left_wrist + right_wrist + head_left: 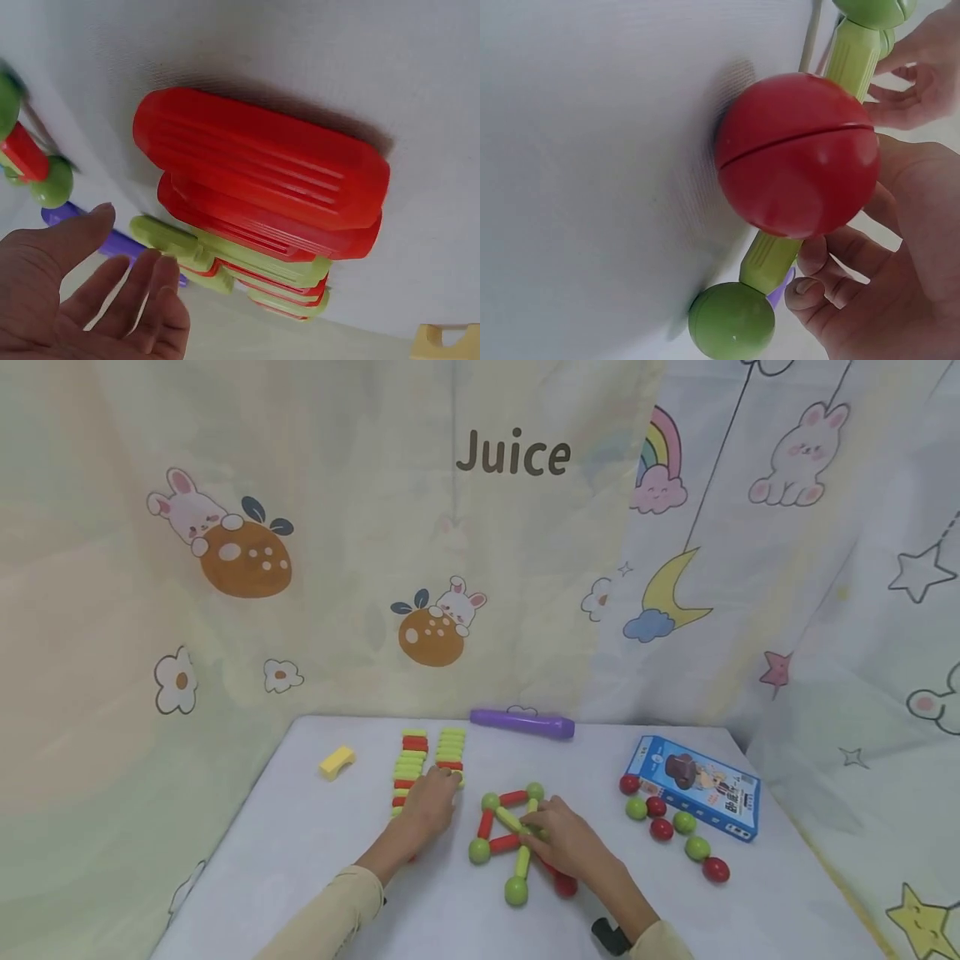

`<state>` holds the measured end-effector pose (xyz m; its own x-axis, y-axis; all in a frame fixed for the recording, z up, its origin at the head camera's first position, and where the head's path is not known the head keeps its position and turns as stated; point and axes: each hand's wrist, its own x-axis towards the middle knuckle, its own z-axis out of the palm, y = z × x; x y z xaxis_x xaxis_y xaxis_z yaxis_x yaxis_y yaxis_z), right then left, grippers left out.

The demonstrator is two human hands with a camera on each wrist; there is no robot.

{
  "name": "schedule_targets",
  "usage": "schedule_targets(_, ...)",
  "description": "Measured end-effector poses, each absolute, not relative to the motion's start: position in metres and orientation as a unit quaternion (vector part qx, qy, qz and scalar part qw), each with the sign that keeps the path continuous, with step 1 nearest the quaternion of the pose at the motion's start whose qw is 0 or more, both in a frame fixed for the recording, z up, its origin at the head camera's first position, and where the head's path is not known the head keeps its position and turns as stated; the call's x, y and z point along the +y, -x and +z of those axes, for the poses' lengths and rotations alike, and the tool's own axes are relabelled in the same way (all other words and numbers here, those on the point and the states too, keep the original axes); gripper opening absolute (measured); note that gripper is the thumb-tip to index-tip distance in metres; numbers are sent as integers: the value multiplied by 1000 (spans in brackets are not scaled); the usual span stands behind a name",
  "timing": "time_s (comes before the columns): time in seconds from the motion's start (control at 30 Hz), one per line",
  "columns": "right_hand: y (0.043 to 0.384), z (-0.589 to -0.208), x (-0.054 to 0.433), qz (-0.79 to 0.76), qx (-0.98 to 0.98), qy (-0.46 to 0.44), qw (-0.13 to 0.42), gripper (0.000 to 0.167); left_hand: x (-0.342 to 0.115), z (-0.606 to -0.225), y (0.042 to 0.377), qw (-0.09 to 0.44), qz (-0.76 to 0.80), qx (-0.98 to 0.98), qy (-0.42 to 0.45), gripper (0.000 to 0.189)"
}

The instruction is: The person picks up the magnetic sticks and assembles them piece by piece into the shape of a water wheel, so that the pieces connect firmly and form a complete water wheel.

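Note:
My left hand [431, 802] reaches over two columns of short rods, its fingertips right at the right-hand column. In the left wrist view the thumb and fingers [171, 322] stand apart beside a light-green rod [161, 236], with red rods [262, 154] in front. My right hand [566, 839] holds a ball-and-rod frame of red and green toy pieces near its middle, partly hiding it. A green ball [516, 891] and a red rod [513, 797] of this frame show. In the right wrist view, its red ball [799, 154] covers part of the grip.
Several loose red and green balls [662, 829] lie at the right before a blue box [705, 785]. A purple stick-like tube [522, 724] lies along the back edge. A yellow notched block [337, 762] sits at the left. Printed cloth [337, 568] hangs behind the table.

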<state>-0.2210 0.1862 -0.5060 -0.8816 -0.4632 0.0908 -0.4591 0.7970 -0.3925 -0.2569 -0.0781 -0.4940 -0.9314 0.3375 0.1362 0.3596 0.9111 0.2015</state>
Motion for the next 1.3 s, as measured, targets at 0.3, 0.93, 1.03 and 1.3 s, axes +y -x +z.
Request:
schedule_targets(0.3, 218, -508, 181, -212, 946, 245, 11, 28, -79, -503, 263, 62, -48, -982, 172, 22)
schedule_targets(0.93, 217, -506, 182, -198, 952, 234, 10, 27, -67, -477, 197, -13, -413, -907, 85, 22)
schedule_targets(1.03, 218, -506, 183, -195, 953, 233, 10, 28, -65, -478, 185, -46, -455, -889, 33, 23)
schedule_targets(1.3, 219, -504, 183, -191, 954, 230, 14, 27, -55, -490, 166, -118, -491, -862, -45, 25)
